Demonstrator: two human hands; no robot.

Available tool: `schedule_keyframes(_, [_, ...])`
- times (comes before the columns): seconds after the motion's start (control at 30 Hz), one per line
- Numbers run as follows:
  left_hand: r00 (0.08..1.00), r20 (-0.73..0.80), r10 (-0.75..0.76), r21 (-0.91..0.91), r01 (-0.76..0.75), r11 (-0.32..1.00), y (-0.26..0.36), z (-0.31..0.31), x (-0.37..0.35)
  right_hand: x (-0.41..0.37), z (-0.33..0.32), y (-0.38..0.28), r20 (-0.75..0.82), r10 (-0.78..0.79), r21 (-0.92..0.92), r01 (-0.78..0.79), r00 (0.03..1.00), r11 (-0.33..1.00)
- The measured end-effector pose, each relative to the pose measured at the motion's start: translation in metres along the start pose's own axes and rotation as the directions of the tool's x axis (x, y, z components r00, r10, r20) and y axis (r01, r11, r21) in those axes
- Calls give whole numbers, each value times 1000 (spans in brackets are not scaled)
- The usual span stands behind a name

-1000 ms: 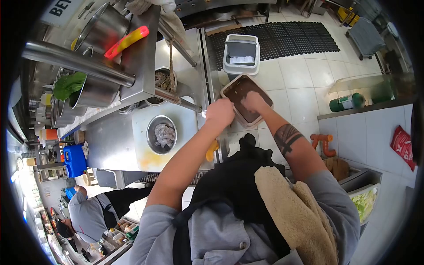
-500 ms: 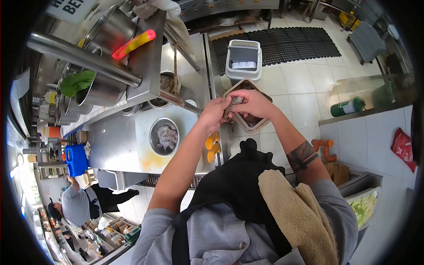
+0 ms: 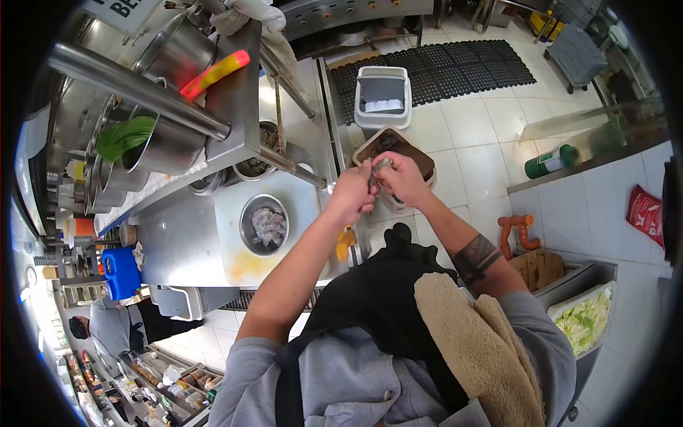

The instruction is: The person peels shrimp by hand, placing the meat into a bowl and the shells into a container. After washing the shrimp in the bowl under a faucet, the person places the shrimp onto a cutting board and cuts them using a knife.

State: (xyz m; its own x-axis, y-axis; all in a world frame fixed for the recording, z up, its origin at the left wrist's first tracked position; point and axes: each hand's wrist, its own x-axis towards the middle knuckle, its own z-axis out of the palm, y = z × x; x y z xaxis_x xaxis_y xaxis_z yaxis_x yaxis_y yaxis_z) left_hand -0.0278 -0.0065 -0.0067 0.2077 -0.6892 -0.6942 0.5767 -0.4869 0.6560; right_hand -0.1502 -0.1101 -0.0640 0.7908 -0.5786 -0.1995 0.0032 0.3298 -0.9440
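Observation:
Both hands are closed on a small greyish shrimp (image 3: 381, 168), held above a beige bin (image 3: 364, 152) with dark matter inside. My left hand (image 3: 351, 192) wraps its fingers round one end, and much of the shrimp is hidden. My right hand (image 3: 405, 182) pinches the other end. To the left, a steel bowl (image 3: 247, 229) of peeled, pale shrimp (image 3: 269, 226) rests on a white cutting board (image 3: 304, 203) with yellow stains. Behind it, partly under the shelf, a metal container (image 3: 253, 169) holds darker shrimp-like pieces.
A steel shelf (image 3: 242, 92) overhangs the counter, bearing pots (image 3: 171, 142) and a red-yellow handle (image 3: 215, 74). A white bin (image 3: 384, 122) stands beyond the beige one. A black mat (image 3: 455, 71) covers floor tiles. Another person (image 3: 114, 324) is at far left, near a blue jug (image 3: 122, 274).
My left hand has curled tighter round the shrimp, and my right hand's fingers have closed in beside it. The other person has lowered the arm from the blue jug. The view has shifted slightly.

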Motion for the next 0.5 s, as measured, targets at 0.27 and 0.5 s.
schedule_keyframes(0.27, [644,-113,756,778,-416,470,-37,-6,20,7,25,6,-147,-148,-123,131,978,984])
schedule_keyframes(0.5, [599,-69,798,806,-438,399,-30,0,3,18,26,-2,-207,-61,11,65,977,998])
